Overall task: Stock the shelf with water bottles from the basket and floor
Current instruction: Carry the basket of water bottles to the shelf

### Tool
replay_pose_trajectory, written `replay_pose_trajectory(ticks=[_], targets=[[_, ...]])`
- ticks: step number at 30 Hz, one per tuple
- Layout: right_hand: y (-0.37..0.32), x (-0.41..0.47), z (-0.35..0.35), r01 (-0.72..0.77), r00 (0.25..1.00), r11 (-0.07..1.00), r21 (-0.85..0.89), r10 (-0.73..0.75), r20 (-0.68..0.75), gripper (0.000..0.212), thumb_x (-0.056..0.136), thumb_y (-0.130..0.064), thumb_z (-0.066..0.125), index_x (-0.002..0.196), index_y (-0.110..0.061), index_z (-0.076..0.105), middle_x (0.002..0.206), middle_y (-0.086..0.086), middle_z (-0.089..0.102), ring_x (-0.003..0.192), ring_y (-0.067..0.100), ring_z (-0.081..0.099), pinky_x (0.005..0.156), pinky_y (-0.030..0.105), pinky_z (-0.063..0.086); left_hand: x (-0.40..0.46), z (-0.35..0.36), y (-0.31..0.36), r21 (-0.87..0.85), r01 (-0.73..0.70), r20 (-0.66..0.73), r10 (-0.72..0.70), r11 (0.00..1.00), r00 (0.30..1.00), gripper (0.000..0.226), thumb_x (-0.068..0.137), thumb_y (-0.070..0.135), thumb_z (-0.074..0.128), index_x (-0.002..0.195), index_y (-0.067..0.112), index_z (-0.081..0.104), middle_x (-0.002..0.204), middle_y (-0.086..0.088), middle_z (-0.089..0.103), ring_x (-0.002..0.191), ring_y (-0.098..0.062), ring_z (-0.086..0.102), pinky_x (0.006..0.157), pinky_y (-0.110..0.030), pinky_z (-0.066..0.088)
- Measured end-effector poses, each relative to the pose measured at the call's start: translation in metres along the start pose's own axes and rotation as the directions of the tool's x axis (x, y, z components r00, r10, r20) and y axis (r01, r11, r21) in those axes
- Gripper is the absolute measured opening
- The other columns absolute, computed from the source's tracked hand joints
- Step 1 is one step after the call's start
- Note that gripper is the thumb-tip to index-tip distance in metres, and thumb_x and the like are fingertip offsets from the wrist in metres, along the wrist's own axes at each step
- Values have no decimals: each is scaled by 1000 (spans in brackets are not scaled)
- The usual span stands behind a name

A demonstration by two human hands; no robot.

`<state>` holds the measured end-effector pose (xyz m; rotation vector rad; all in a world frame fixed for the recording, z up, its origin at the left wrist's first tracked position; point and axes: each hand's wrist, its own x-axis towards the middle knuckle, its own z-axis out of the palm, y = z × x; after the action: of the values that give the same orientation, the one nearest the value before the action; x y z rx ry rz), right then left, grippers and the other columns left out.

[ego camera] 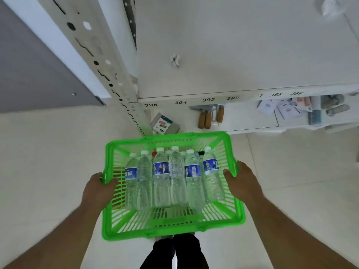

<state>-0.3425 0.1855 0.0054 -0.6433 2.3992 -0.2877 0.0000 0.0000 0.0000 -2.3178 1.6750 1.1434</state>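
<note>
The left hand [99, 188] and the right hand [241, 181] gripped the opposite side rims of a green slatted plastic basket [171, 228], fingers curled over its edges. Clear plastic water bottles [175, 176] with white caps and blue labels lay side by side inside it. The basket was held above the pale tiled floor [48, 152], in front of a white metal shelf [233, 55] with numbered tags.

Shop or stockroom aisle: white metal shelf [233, 55] on a slotted upright [108, 74], its front edge carrying number labels [180, 102] from 395 downward, packaged goods [165, 124] on the lower tier, green shopping basket [171, 230] above a pale tiled floor [48, 152]
</note>
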Motion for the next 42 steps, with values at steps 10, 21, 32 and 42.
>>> replay_pose_trajectory(ticks=[10,21,32,42], targets=[[23,50,27,-249,968,959,134,240,76,32,94,-36,59,98,-5,57,81,7,60,72,26,57,65,32,42,25,21,-16,-87,120,26,-118,989,993,22,93,25,62,93,3,59,80,-15,59,68,-29,54,59,-34,41],[43,45,44,-262,965,941,213,250,80,28,88,-36,66,87,-9,61,70,6,61,63,25,61,56,30,44,23,27,-13,-172,160,38,-156,972,987,19,93,28,63,99,11,59,88,-14,61,77,-32,56,73,-39,45],[49,33,16,-273,962,931,242,258,91,18,80,-14,69,67,-9,57,58,7,55,58,28,55,57,36,46,3,9,4,-78,97,-9,-98,992,995,19,89,25,66,89,6,63,71,-12,61,63,-28,56,60,-32,44],[99,-70,-68,-369,924,875,314,381,24,19,82,-21,72,73,-8,61,62,7,56,62,28,56,55,29,38,-75,-13,62,32,-93,90,90,995,992,18,88,23,66,87,6,62,75,-14,62,64,-29,57,58,-31,45]])
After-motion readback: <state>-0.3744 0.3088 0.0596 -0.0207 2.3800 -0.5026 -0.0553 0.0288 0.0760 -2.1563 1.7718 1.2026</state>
